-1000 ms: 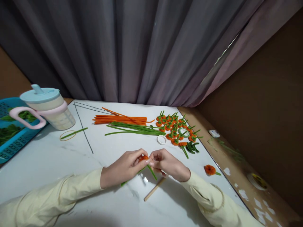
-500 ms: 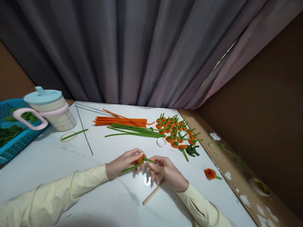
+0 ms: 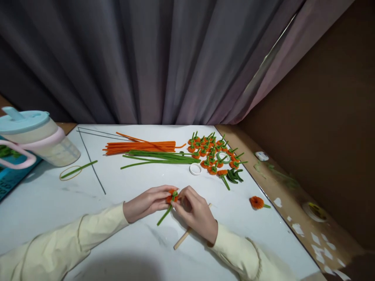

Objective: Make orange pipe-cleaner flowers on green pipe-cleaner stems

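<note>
My left hand (image 3: 146,203) is closed around a small orange pipe-cleaner ball (image 3: 170,198) and holds it above the table. A green pipe cleaner (image 3: 164,215) is wound in a knob on its top, with a loose end slanting down to the left. My right hand (image 3: 195,212) pinches the green pipe cleaner beside the ball, thumb and fingertips together. Under the right hand lies a thin wooden stick (image 3: 182,239), partly hidden. To the right rests a finished-looking orange ball (image 3: 257,202) with a green stem.
Orange pipe cleaners (image 3: 140,147) and green pipe cleaners (image 3: 161,157) lie behind the hands. Several green-stemmed orange balls (image 3: 212,169) cluster back right, near a white ring (image 3: 195,169), a green tape roll (image 3: 223,157) and dark green leaves (image 3: 233,175). A lidded cup (image 3: 58,144) stands left.
My right hand has moved in against the ball and turned its back upward. The green pipe cleaner's loose end now points more steeply down. The view has shifted slightly right.
</note>
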Demonstrator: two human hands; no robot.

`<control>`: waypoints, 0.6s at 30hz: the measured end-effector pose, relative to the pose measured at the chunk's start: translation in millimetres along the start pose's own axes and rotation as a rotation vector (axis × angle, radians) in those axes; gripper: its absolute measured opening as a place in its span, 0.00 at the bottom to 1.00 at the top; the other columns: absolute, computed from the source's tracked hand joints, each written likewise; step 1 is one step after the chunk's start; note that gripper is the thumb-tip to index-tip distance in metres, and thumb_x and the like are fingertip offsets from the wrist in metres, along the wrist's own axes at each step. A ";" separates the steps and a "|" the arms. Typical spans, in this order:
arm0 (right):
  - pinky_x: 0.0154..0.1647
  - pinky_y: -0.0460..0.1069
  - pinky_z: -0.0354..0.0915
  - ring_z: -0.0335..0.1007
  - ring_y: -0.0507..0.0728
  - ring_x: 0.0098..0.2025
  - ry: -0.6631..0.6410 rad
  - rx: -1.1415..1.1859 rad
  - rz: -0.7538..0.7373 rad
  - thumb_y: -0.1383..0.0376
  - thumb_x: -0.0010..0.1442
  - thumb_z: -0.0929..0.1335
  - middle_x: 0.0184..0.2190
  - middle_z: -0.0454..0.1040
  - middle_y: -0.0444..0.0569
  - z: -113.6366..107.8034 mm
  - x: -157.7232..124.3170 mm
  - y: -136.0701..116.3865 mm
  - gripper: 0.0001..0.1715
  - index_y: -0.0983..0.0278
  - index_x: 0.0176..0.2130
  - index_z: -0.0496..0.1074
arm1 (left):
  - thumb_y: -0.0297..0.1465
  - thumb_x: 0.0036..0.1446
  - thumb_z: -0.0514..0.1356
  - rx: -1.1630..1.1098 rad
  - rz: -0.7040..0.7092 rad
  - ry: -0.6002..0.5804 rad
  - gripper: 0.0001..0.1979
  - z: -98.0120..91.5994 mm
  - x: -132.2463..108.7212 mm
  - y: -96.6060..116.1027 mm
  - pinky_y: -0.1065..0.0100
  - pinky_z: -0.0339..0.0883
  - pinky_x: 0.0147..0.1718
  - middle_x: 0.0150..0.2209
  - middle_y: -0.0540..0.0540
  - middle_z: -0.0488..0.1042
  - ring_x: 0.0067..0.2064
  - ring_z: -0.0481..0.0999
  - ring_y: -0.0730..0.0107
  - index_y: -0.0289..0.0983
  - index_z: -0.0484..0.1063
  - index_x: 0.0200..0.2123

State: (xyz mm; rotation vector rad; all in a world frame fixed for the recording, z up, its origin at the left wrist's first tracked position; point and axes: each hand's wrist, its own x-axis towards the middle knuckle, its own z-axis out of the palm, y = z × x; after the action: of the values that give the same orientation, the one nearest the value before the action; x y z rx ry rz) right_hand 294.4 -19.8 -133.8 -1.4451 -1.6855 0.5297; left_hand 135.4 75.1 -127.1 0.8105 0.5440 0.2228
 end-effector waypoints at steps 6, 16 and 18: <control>0.30 0.46 0.62 0.65 0.54 0.33 -0.021 -0.106 -0.057 0.66 0.62 0.61 0.32 0.66 0.48 -1.4 -0.4 2.0 0.04 0.64 0.35 0.64 | 0.34 0.53 0.63 0.145 0.018 0.036 0.14 2.2 -1.7 -3.8 0.63 0.64 0.51 0.38 0.47 0.75 0.45 0.74 0.68 0.36 0.67 0.42; 0.26 0.47 0.63 0.66 0.55 0.28 -0.072 -0.458 -0.214 0.70 0.66 0.56 0.27 0.69 0.50 2.8 -6.3 4.3 0.13 0.67 0.37 0.66 | 0.39 0.50 0.65 0.244 0.099 0.112 0.17 6.1 -3.0 -11.5 0.61 0.70 0.45 0.27 0.51 0.75 0.35 0.78 0.68 0.34 0.65 0.36; 0.25 0.47 0.63 0.66 0.56 0.27 -0.121 -0.457 -0.219 0.70 0.67 0.55 0.26 0.69 0.50 -0.7 -5.9 5.1 0.14 0.67 0.39 0.66 | 0.39 0.49 0.65 0.231 0.105 0.128 0.17 5.3 -2.2 -10.5 0.58 0.70 0.45 0.27 0.49 0.77 0.36 0.79 0.65 0.34 0.65 0.36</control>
State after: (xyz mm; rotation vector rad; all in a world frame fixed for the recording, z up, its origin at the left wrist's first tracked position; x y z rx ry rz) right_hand 298.0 -24.3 -139.2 -1.5336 -2.1279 0.1129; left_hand 136.2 63.9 -131.1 1.0554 0.6563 0.3146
